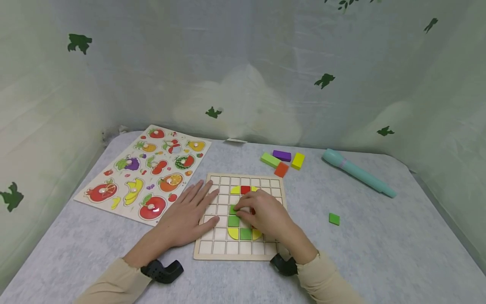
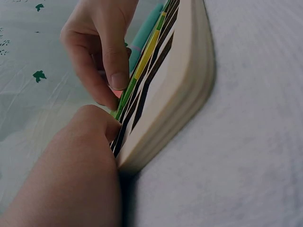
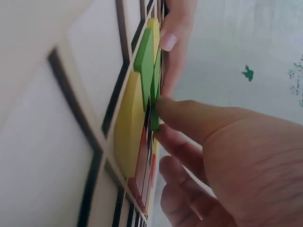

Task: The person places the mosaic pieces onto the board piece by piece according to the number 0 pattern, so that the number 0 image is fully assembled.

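A wooden grid board (image 1: 212, 257) lies on the table with colored tiles in its squares. My right hand (image 1: 267, 213) is over its middle, thumb and forefinger pinching a small green tile (image 1: 233, 210). In the right wrist view, those fingertips sit at the green tile (image 3: 155, 118), close against the board. Just below is another green tile (image 1: 233, 221); yellow rounded tiles (image 1: 233, 233) flank a third green tile (image 1: 245, 234). A red tile (image 1: 245, 190) lies higher up. My left hand (image 1: 190, 217) rests with spread fingers on the board's left side.
A fruit puzzle board (image 1: 125, 177) lies at the left. Behind the grid are purple (image 1: 282, 156), yellow (image 1: 298, 161), light green (image 1: 270, 160) and orange (image 1: 281, 169) blocks. To the right lie a teal marker-like stick (image 1: 358, 173) and a loose green tile (image 1: 334, 218).
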Demonstrator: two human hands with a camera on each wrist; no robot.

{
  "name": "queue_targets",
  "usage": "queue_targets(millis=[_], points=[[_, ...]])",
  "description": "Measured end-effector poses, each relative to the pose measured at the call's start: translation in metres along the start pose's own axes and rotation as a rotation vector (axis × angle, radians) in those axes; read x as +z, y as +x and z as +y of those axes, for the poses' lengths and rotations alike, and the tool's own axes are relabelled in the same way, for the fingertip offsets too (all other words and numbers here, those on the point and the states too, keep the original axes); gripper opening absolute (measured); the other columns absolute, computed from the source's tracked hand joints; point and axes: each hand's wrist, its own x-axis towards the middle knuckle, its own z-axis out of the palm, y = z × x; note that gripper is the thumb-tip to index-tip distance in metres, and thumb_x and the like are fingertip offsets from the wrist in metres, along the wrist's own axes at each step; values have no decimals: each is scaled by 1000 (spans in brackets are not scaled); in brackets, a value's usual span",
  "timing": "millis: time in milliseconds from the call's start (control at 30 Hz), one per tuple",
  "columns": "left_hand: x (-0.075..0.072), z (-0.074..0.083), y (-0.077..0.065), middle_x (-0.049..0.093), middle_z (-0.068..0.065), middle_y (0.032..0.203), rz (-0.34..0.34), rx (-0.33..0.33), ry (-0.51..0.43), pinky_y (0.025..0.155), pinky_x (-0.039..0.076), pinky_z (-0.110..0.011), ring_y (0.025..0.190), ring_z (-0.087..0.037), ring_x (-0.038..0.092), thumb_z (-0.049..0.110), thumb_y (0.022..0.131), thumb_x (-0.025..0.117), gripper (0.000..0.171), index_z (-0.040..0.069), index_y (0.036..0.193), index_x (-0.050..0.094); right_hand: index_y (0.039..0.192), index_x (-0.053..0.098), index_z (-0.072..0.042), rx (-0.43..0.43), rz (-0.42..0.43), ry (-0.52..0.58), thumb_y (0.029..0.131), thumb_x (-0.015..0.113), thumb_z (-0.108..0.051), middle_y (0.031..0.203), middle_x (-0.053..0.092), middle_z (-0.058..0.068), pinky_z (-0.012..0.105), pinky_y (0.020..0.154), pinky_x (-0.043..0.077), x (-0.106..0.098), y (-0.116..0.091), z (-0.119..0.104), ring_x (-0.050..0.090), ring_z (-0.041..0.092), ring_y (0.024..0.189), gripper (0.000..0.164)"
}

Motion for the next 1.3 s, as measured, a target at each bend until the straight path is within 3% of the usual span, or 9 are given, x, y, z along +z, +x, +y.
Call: queue_targets(millis=[167,233,567,900,1300], points=[[0,0,1,19,-8,173,3,-1,4,129,16,-55,160,-34,14,59,98,54,80,18,163,33,111,82,-20,-25,10,-8,95,76,-24,112,76,-5,36,97,56,3,-1,1,68,15,106,18],[0,0,1,19,-8,173,3,-2,3,128,16,-55,160,-34,14,59,98,54,80,18,163,33,113,82,-20,-33,10,-3,95,76,-23,113,76,-4,34,92,57,3,-2,1,68,16,106,19],[1,0,0,19,-8,173,5,-2,5,128,16,-55,160,-35,14,58,98,54,79,18,163,33,115,81,-18,76,37,28,93,78,-18,115,73,-2,37,92,59,-29,-15,11,66,19,110,22],[2,-1,0,19,-8,173,3,-1,1,128,16,-55,160,-35,14,59,98,54,80,18,163,32,123,76,-15,131,38,36,92,79,-18,118,73,0,31,74,55,-66,-40,45,60,16,91,31],[2,-1,0,19,-8,173,10,0,-4,129,16,-54,160,-34,14,59,98,55,80,17,163,33,124,75,-17,135,-29,123,93,78,-25,118,74,0,25,74,54,-99,-70,100,58,11,91,32]])
